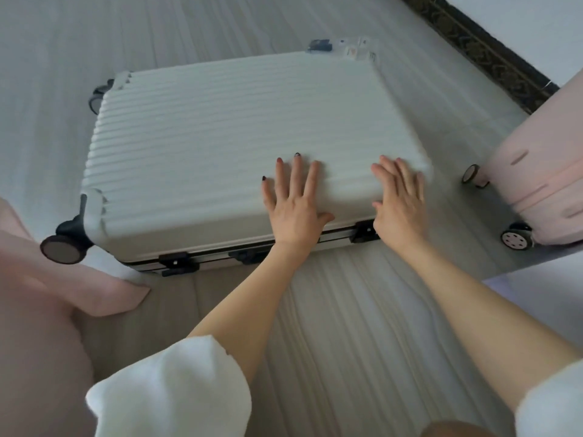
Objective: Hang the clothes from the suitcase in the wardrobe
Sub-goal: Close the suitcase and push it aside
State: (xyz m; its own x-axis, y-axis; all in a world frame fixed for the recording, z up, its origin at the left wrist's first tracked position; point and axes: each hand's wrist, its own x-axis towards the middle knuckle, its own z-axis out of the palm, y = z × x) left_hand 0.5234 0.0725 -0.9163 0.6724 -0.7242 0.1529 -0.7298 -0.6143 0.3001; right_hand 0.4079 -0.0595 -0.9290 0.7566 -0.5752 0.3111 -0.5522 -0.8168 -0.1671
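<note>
Pale striped floor underfoot. Lying flat on it, one white ribbed suitcase, lid closed, two wheels showing at its left end, black latches along the near edge. At the right edge, one pink suitcase — two of its wheels visible. Two bare hands pressing flat on the white lid near its right corner: left hand with fingers straight and spread wide, right hand with fingers straight and closer together — gripping nothing.
</note>
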